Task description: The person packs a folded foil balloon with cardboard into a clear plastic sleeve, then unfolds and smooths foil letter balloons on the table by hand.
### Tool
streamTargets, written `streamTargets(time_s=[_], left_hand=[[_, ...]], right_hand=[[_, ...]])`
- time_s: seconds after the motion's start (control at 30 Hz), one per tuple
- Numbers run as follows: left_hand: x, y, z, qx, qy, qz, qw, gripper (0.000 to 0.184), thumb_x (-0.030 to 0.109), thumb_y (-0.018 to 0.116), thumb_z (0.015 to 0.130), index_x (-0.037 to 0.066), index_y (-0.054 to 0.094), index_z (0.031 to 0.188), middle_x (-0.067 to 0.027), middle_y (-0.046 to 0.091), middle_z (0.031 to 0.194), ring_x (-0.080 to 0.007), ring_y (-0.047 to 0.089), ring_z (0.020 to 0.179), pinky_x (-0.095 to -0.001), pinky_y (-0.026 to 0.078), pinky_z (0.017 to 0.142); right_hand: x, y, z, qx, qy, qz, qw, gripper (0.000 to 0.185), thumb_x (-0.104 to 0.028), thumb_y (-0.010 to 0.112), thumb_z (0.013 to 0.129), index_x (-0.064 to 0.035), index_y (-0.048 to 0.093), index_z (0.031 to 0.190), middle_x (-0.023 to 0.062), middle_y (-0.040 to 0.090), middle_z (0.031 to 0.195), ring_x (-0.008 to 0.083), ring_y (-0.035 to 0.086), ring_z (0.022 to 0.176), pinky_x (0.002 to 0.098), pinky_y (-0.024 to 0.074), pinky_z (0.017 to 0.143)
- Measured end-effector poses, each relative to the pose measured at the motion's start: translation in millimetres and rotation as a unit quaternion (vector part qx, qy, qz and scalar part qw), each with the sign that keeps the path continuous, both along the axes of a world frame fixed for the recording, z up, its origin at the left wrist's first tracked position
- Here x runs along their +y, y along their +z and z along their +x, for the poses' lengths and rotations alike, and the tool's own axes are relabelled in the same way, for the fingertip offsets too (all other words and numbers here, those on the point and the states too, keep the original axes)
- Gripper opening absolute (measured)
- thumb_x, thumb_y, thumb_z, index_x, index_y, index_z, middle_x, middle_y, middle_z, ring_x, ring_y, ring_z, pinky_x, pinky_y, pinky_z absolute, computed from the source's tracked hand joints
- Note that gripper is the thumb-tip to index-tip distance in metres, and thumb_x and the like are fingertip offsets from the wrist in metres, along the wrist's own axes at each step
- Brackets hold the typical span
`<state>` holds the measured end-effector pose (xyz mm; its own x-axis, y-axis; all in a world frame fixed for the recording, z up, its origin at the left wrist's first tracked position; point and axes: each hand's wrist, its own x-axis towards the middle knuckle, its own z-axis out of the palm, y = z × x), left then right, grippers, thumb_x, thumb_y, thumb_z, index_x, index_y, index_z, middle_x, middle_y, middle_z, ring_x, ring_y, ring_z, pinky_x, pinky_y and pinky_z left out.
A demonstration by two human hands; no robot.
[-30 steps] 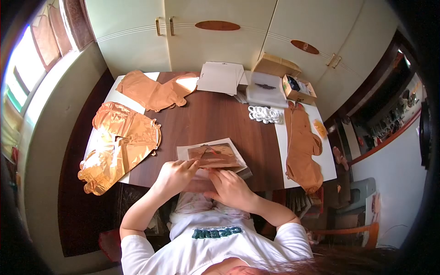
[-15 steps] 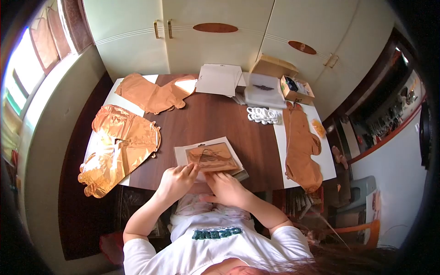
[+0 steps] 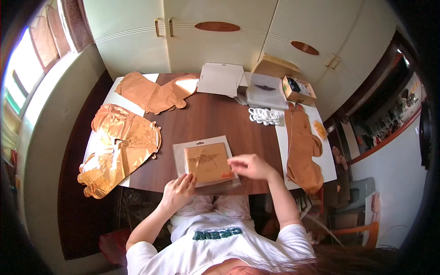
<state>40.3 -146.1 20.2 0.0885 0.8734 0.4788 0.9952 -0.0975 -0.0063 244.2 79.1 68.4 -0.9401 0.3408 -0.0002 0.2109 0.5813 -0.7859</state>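
Note:
A flat clear plastic package [image 3: 236,182] lies near the table's front edge. Inside it is a folded copper-brown foil sheet [image 3: 206,159] with small dark print, backed by a white card. Small orange pieces [image 3: 226,174] show at its lower right. At the lower left corner, my left hand [image 3: 179,191] grips the package with its fingers together. My right hand [image 3: 251,166] is raised beside the right edge, palm down, fingers stretched out and slightly apart, with nothing visible in it.
Copper foil balloons, one shiny [image 3: 120,149], one matte [image 3: 151,94], lie at left; another brown one [image 3: 302,151] lies at right. White cards [image 3: 221,79], clear bags [image 3: 265,95], an open cardboard box [image 3: 300,95] and white rings [image 3: 266,116] stand toward the back.
The package now lies flatter on the table, its printed foil face clearly visible. My right hand has moved from its lower edge out to the right; my left hand has stayed at the left corner.

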Motion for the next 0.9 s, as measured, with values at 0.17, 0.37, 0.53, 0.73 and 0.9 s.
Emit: streamTargets(time_s=[0.17,0.37,0.53,0.73,0.9], left_hand=[[-5,-12,2,-0.005,0.022,0.001,1.0,0.029,0.014,0.062,0.075,0.006,0.064,0.102,-0.0065,0.065,0.103,-0.0189,0.063,0.096,-0.0282,0.052,0.067],[-1,-14,8,-0.027,0.045,0.041,0.998,0.022,0.014,0.064,0.076,0.009,0.063,0.097,-0.0005,0.067,0.096,-0.0137,0.065,0.09,-0.0264,0.05,0.063],[-1,-18,6,-0.072,0.035,0.043,0.996,0.023,0.017,0.069,0.075,0.008,0.064,0.096,-0.0015,0.068,0.098,-0.0146,0.064,0.091,-0.0277,0.049,0.068],[-3,-20,5,-0.114,0.039,0.036,0.992,0.023,0.019,0.07,0.075,0.009,0.066,0.095,-0.0024,0.068,0.101,-0.0168,0.063,0.094,-0.0297,0.047,0.075],[-3,-21,4,-0.146,0.034,0.042,0.988,0.02,0.016,0.069,0.075,0.009,0.066,0.093,-0.0022,0.068,0.101,-0.0164,0.063,0.093,-0.0291,0.047,0.074]], right_hand=[[89,-32,-26,0.039,-0.148,0.149,0.977,0.022,-0.022,0.061,0.084,-0.0068,0.067,0.099,0.0139,0.067,0.098,0.0289,0.064,0.091,0.0376,0.0504,0.081],[172,-56,-74,0.012,-0.261,0.387,0.884,0.014,-0.019,0.06,0.081,-0.0097,0.069,0.086,0.009,0.065,0.087,0.0282,0.06,0.09,0.0411,0.0473,0.079],[194,-72,-118,-0.062,-0.255,0.471,0.842,0.011,-0.021,0.062,0.079,-0.0113,0.067,0.081,0.0064,0.062,0.089,0.0251,0.058,0.093,0.041,0.0459,0.08],[196,-74,-144,-0.129,-0.283,0.524,0.793,0.015,-0.013,0.052,0.082,-0.0078,0.067,0.081,0.0064,0.062,0.089,0.0228,0.059,0.092,0.0373,0.049,0.077],[204,-79,-153,-0.088,-0.337,0.515,0.783,0.016,-0.01,0.052,0.081,-0.0063,0.067,0.08,0.0094,0.064,0.087,0.0247,0.061,0.088,0.0374,0.0516,0.074]])
